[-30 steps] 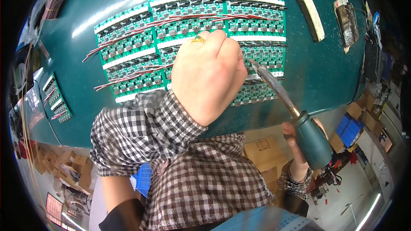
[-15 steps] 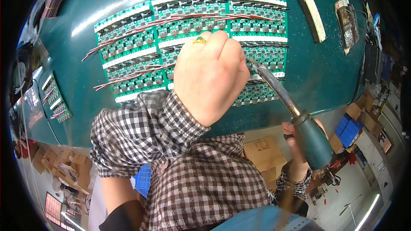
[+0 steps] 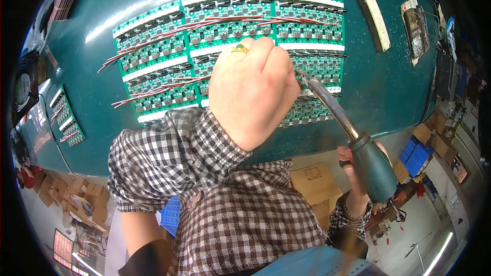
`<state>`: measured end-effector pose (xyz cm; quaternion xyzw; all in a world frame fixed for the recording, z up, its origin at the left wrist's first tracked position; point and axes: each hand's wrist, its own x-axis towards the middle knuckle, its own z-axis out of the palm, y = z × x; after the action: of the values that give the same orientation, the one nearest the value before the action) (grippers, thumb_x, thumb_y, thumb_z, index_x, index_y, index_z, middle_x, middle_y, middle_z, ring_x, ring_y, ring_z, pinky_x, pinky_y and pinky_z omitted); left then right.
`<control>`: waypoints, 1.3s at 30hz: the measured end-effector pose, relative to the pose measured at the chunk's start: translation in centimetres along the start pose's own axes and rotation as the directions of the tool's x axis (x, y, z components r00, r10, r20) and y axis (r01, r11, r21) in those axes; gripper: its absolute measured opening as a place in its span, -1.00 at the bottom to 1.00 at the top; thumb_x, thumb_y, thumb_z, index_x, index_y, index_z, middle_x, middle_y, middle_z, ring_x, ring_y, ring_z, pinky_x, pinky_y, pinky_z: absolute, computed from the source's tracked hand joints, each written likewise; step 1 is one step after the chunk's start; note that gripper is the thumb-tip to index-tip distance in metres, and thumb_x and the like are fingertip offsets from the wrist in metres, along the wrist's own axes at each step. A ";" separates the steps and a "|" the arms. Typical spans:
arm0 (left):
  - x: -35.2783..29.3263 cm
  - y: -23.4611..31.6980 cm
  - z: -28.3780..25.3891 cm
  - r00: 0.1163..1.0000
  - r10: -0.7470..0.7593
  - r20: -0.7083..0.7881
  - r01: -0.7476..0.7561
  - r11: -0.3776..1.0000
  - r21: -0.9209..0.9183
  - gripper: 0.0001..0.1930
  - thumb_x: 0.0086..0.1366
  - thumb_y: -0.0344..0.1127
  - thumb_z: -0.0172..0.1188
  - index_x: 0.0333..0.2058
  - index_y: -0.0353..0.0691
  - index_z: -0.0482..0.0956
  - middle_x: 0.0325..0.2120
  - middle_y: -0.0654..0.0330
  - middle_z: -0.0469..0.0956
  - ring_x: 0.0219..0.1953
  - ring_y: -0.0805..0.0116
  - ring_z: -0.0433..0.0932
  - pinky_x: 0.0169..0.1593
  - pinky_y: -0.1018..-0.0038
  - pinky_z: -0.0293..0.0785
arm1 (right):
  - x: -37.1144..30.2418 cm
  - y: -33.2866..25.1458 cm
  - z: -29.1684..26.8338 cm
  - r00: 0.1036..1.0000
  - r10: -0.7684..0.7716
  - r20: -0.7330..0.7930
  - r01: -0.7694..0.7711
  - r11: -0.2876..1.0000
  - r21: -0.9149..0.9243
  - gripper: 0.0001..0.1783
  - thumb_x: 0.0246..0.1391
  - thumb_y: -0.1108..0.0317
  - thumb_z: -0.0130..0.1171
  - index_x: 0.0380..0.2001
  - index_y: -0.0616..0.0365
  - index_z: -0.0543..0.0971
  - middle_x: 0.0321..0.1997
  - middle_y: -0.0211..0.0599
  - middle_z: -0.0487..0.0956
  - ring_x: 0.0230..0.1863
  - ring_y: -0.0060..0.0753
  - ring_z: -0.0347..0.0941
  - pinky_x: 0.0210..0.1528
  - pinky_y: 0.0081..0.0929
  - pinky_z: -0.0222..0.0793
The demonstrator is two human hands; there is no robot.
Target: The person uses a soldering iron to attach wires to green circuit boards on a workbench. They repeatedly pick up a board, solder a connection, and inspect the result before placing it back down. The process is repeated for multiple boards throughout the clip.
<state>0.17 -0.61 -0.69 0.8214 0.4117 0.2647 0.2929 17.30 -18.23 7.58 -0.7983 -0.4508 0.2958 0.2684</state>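
Observation:
Several green circuit boards (image 3: 169,50) lie joined in rows on the table, with white strips, black wires and twisted red-and-white wires across them. My left hand (image 3: 253,89), with a ring on one finger, is closed over the middle of the boards; its fingertips and whatever they pinch are hidden beneath it. My right hand (image 3: 355,174) is wrapped round the dark green handle of a soldering iron (image 3: 335,107). The iron slants up and left, its tip beside the thumb side of my left hand, over the boards. Whether the tip touches a board I cannot tell.
A smaller circuit board group (image 3: 66,116) lies at the left on the green table (image 3: 388,87). A pale curved bar (image 3: 369,10) and a grimy soldering stand (image 3: 415,28) are at the right. A wire bundle (image 3: 62,6) sits far left. Cardboard boxes (image 3: 316,183) stand below the table edge.
My left hand has shifted very slightly to the right. The soldering iron and my right hand stay almost where they were.

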 end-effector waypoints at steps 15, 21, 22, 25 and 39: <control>-0.1 -0.1 0.3 1.000 0.006 -0.016 -0.005 1.000 0.013 -0.83 -0.13 -0.47 0.24 -0.54 -0.15 0.42 -0.56 0.21 0.40 -0.46 0.19 0.41 -0.41 0.33 0.30 | -0.1 -0.2 0.3 0.999 0.009 -0.032 -0.009 1.000 0.003 -0.59 -0.24 0.10 0.44 -0.40 0.17 0.60 -0.41 -0.31 0.58 -0.38 -0.26 0.49 -0.30 -0.40 0.40; -0.1 0.0 0.2 1.000 0.002 -0.012 -0.002 1.000 -0.002 -0.83 -0.13 -0.47 0.24 -0.54 -0.15 0.42 -0.56 0.21 0.39 -0.47 0.19 0.41 -0.41 0.33 0.29 | -0.2 -0.2 0.6 0.998 0.031 -0.059 -0.029 0.999 0.039 -0.59 -0.25 0.08 0.44 -0.41 0.16 0.60 -0.42 -0.31 0.58 -0.39 -0.26 0.49 -0.30 -0.40 0.40; -0.1 0.0 0.2 1.000 0.004 -0.011 -0.004 1.000 -0.005 -0.83 -0.13 -0.47 0.24 -0.54 -0.15 0.42 -0.56 0.21 0.39 -0.47 0.19 0.41 -0.41 0.33 0.29 | -0.2 -0.2 0.6 0.998 0.035 -0.060 -0.033 0.999 0.040 -0.59 -0.25 0.08 0.43 -0.41 0.16 0.60 -0.42 -0.31 0.58 -0.39 -0.26 0.49 -0.30 -0.40 0.40; -0.2 -0.1 0.4 1.000 0.001 -0.026 -0.001 1.000 0.008 -0.83 -0.13 -0.47 0.24 -0.54 -0.15 0.42 -0.56 0.21 0.40 -0.47 0.19 0.42 -0.42 0.33 0.29 | -0.2 -0.2 0.6 0.997 0.053 -0.057 -0.050 0.998 0.044 -0.58 -0.24 0.07 0.43 -0.41 0.17 0.60 -0.43 -0.31 0.57 -0.39 -0.27 0.49 -0.30 -0.40 0.40; -0.1 0.2 0.2 0.999 -0.022 -0.022 0.022 1.000 -0.008 -0.83 -0.12 -0.48 0.24 -0.54 -0.15 0.42 -0.60 0.23 0.37 -0.51 0.23 0.39 -0.44 0.34 0.27 | -0.3 0.1 0.2 0.999 0.028 -0.029 -0.027 0.999 0.021 -0.58 -0.23 0.05 0.42 -0.42 0.17 0.61 -0.43 -0.34 0.59 -0.37 -0.29 0.49 -0.27 -0.42 0.40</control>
<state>0.37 -0.88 -0.70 0.8126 0.4229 0.2724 0.2944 17.09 -18.47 7.41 -0.8058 -0.4329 0.2924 0.2789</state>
